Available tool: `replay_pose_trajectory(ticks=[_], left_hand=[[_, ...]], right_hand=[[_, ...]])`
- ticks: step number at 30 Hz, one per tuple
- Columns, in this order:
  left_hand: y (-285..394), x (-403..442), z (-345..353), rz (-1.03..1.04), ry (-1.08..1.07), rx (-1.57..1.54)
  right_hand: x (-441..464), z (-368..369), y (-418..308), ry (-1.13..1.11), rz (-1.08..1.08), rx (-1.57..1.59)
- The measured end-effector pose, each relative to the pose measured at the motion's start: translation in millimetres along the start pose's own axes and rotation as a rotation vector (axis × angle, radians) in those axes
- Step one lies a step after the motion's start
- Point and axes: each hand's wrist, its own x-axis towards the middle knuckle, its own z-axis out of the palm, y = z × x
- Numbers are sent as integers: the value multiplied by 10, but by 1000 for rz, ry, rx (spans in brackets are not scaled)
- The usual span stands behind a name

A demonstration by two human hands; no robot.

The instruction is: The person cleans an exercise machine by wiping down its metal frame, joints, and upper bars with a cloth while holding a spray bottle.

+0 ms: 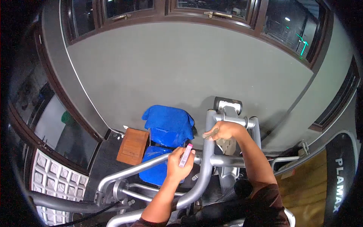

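Note:
My left hand [179, 165] is closed around a slim, pale pink bar-shaped object [185, 156] with a bright pink end pointing up; its exact kind I cannot make out. To the right, my right hand [224, 131] is curled at the silver upright tube [208, 151] of an exercise machine. A greyish-beige cloth [227, 146] shows at its fingers and hangs below the palm. The fingertips lie against or just over the tube, while the palm hides part of the cloth. Curved silver rails [136, 165] run in front of and below my left hand.
Beyond the rails stands a blue chair [153, 178] with a blue towel [166, 119] over its back. Beside it is a brown wooden board [132, 146]. A grey wall [181, 68] with windows closes off the far side. A PLAMAX panel [338, 181] is at right.

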Motion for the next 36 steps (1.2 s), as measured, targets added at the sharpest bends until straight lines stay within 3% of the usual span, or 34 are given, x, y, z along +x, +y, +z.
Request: replay_pose_trajectory(ticks=[2, 5, 8, 12, 14, 16, 17, 20, 21, 24, 27, 30, 31, 34, 35, 36], left_hand=[[-19, 4, -14, 5, -1, -1], [4, -20, -26, 6, -10, -5], [-13, 7, -15, 62, 2, -5], [-7, 9, 1, 115, 23, -21], [-17, 6, 12, 138, 16, -17], [-20, -1, 20, 146, 16, -15], [-16, -4, 14, 131, 5, -18], [10, -5, -11, 100, -9, -28], [11, -4, -16, 96, -7, -31], [-3, 0, -28, 103, -3, -35], [1, -7, -9, 103, -6, -46], [4, 5, 8, 102, 1, -63], [6, 3, 0, 98, 5, -68], [32, 10, -27, 93, 16, -65], [25, 1, -24, 90, 19, -58], [11, 4, -25, 90, 23, -49]], right_hand=[[86, -25, 77, 142, -35, -40], [181, 86, 371, 592, 49, -48], [96, 17, 441, 411, 74, -215], [-240, -190, 94, 71, 67, -130], [-105, -99, 427, 210, -27, -54], [-79, -98, 315, 386, -115, 30], [-88, 0, 244, 599, 61, -19], [50, 141, 199, 679, 93, -41], [98, 128, 174, 635, 3, -235], [-42, 1, 12, 204, 197, -282], [-183, -63, -115, -15, 129, -286], [-270, -18, -168, -63, -102, -142], [-252, -19, -211, -11, -145, -162], [-53, 33, -322, 478, 13, -158], [-41, 86, -379, 537, 198, -201], [-23, 147, -311, 497, 161, -234]])
